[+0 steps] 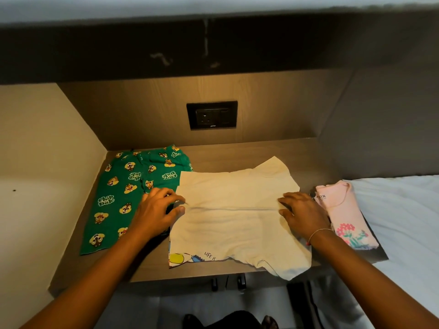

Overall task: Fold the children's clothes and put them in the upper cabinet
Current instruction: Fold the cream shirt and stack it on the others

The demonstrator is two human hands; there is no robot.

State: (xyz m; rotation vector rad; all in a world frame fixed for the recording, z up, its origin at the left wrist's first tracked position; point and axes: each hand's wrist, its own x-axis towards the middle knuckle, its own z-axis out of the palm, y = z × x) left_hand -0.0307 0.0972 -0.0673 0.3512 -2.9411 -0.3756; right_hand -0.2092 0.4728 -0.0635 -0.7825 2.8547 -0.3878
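A cream children's T-shirt (237, 217) lies on the wooden shelf (147, 264), back side up, with a printed edge showing at its lower left. My left hand (159, 211) pinches the shirt's left edge at a crease across its middle. My right hand (301, 213) presses on the shirt's right edge at the same crease. Green chipmunk-print trousers (123, 195) lie flat to the left, partly under the shirt and my left hand. A folded pink top with a flower print (344, 214) sits to the right.
The shelf sits in a niche with side walls and a black wall socket (212, 115) on the back panel. A dark overhead ledge (213, 43) spans the top. A white bed sheet (403, 210) lies at the right. Below the shelf edge the floor shows.
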